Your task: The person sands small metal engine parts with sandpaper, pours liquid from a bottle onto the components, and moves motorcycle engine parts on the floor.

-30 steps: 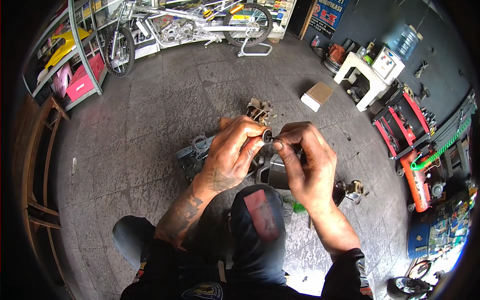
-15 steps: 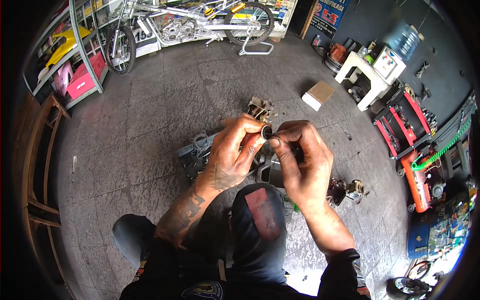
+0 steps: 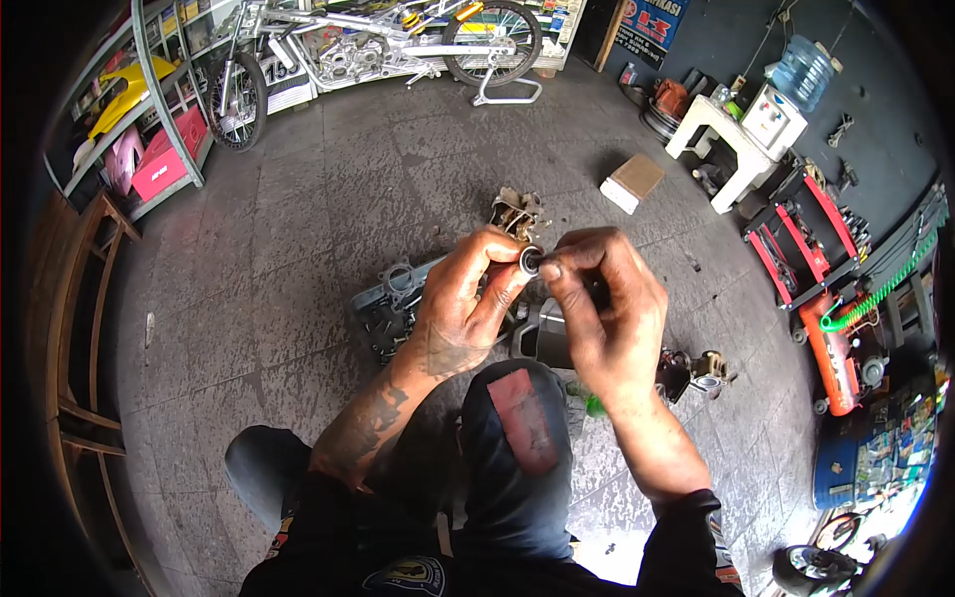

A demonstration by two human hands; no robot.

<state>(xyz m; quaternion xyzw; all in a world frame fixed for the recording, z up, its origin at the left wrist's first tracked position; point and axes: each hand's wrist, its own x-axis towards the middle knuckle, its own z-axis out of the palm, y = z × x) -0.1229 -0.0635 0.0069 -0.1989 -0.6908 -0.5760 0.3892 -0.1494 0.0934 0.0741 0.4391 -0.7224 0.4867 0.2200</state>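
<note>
Left hand (image 3: 463, 298) pinches ring (image 3: 530, 261) between thumb and index, opening turned toward right hand. Right hand (image 3: 619, 313) has its fingertips bunched right at the opening; can't tell if they grip something small. Change: right fingertips sit a bit higher and closer to ring than a second ago, left grip same. Probably means fiddly work at ring's centre, unfinished.

Gray tiled floor (image 3: 249, 269), worn. Left to right: tray (image 3: 368, 297) with parts beside left hand, metal part (image 3: 519, 209) beyond both, casing (image 3: 542, 343) below and between, another part (image 3: 710, 378) right of right hand.

Room: shelf (image 3: 162, 90) far left, bike (image 3: 388, 52) well beyond hands, box (image 3: 637, 179) beyond right hand, dispenser (image 3: 774, 121) and compressor (image 3: 831, 358) far right.
</note>
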